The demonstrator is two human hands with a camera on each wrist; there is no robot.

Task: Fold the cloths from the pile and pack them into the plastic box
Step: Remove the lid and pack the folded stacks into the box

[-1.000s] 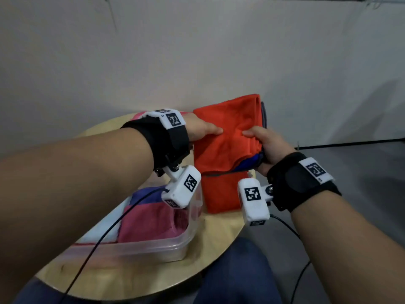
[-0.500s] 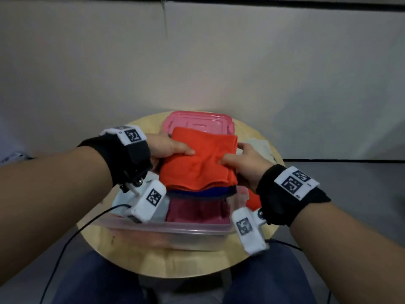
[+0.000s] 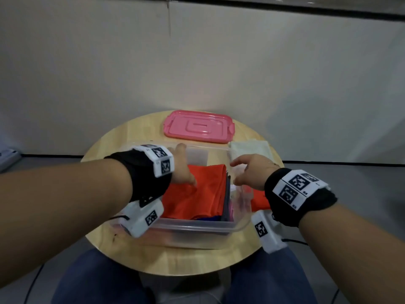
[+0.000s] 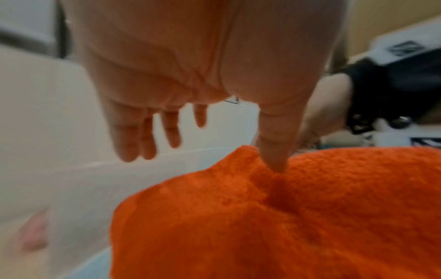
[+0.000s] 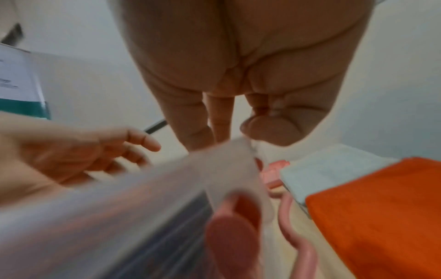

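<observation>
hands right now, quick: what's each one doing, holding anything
Left hand: open, fingers straight, thumb pressing the folded orange cloth down in the plastic box.
Right hand: open, holding nothing, over the box's right rim.

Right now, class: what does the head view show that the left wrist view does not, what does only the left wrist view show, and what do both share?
Only the head view shows the pink lid, the pale folded cloth and the round table. Only the left wrist view shows the left hand's thumb pressing a dent into the cloth. Both show the orange cloth in the plastic box.
</observation>
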